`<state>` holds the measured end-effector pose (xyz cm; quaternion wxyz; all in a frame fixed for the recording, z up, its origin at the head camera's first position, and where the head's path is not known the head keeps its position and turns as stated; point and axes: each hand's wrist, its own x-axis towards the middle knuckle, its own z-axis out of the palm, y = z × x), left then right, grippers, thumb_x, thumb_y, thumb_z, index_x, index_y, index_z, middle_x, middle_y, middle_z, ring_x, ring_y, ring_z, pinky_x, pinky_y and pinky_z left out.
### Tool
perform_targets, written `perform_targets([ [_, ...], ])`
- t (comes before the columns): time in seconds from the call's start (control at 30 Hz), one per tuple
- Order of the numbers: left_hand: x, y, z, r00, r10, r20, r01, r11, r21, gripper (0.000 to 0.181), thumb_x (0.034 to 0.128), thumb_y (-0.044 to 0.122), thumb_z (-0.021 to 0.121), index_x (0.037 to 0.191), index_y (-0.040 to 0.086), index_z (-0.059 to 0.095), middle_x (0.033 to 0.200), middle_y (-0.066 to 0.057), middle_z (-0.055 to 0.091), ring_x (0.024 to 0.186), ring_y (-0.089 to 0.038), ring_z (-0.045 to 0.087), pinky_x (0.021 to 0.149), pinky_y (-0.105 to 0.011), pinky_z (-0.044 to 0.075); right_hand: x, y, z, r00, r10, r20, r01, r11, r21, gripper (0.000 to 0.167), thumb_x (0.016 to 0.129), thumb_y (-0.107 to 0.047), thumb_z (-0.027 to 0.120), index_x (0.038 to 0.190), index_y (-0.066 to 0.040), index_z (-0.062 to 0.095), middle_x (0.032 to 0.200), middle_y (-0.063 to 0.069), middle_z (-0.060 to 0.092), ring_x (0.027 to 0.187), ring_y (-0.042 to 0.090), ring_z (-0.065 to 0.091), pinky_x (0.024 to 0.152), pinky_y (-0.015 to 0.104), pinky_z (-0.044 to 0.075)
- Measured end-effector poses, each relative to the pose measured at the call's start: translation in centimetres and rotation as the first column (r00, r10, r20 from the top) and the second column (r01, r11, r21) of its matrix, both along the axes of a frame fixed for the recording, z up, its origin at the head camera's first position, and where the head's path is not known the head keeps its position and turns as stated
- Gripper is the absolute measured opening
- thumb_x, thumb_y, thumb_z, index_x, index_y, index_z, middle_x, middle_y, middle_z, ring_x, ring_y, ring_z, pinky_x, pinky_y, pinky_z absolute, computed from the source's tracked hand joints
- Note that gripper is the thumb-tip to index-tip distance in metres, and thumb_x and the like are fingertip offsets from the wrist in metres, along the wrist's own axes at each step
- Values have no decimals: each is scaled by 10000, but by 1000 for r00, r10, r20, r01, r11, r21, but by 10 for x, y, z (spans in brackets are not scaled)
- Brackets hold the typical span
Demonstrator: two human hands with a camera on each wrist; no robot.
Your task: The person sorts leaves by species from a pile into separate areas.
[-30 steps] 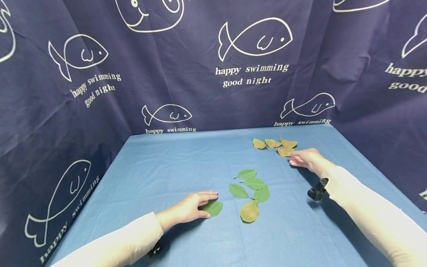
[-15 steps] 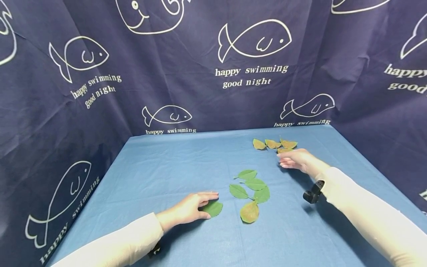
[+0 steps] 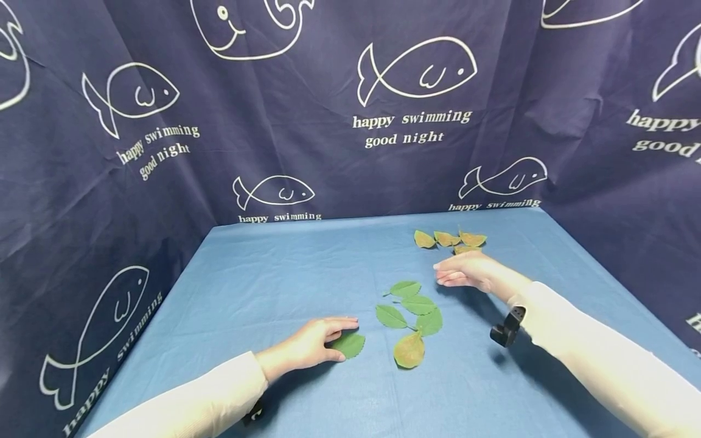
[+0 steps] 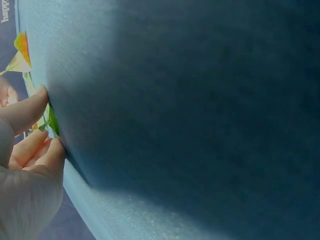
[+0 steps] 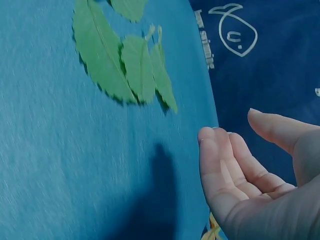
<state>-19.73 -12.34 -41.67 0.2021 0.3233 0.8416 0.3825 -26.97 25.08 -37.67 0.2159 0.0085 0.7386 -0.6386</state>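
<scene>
My left hand (image 3: pixel 312 342) rests on the cloth, thumb and fingers apart around a single green leaf (image 3: pixel 352 345). Part of that leaf lies hidden under the hand. Above the cloth, my right hand (image 3: pixel 470 271) hovers with loosely bent fingers and nothing between them; the right wrist view shows its thumb (image 5: pixel 280 131) apart from the fingers. Nearest to it lies a group of serrated green leaves (image 3: pixel 418 304), some overlapping. A yellow-brown leaf (image 3: pixel 409 351) touches the group's near end. Behind the right hand are several yellow-brown leaves (image 3: pixel 447 239), one partly covered by the hand.
A blue cloth (image 3: pixel 274 267) covers the table. Dark blue curtains (image 3: pixel 328 140) with white fish drawings and lettering stand at the back and both sides. A small black camera (image 3: pixel 508 327) hangs at the right wrist.
My right hand has moved left and toward me, away from the yellow-brown leaves and closer to the green group. The left hand and all the leaves have stayed in place.
</scene>
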Motion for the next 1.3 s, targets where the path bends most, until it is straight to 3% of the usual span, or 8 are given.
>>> perform_targets([
  [0.3,1,0,0,1000,11,11,-12,1000,20,620,823,-1,735,1398,22,502,1504,-119,428,1391,-288,402,1079,-357,423,10,-15,0,997,83,-5,-83,996,35,502,947,-129,611,1321,170,460,1072,181,710,950,210,707,919,349,554],
  [0.6,-1,0,-3,1000,16,-2,-16,1000,15,620,824,-5,734,1398,18,500,1504,-121,427,1390,-281,405,1076,-339,424,20,-27,0,988,153,7,-153,986,68,451,951,-133,605,1282,160,514,1024,118,730,878,157,701,904,355,559],
  [1.0,0,0,-3,1000,15,-9,-15,1000,24,608,823,-9,734,1386,1,508,1500,-126,433,1392,-283,402,1078,-344,421,36,-49,-8,981,191,-33,-183,970,158,362,898,-154,679,1147,106,647,1043,144,728,872,174,674,877,359,567],
  [1.3,1,0,-2,1000,17,-4,-17,1000,15,608,824,0,736,1388,8,510,1501,-122,432,1393,-281,400,1074,-338,428,47,-59,-8,966,249,-66,-224,938,264,379,859,-179,733,1136,73,673,979,75,740,862,164,677,838,365,573],
])
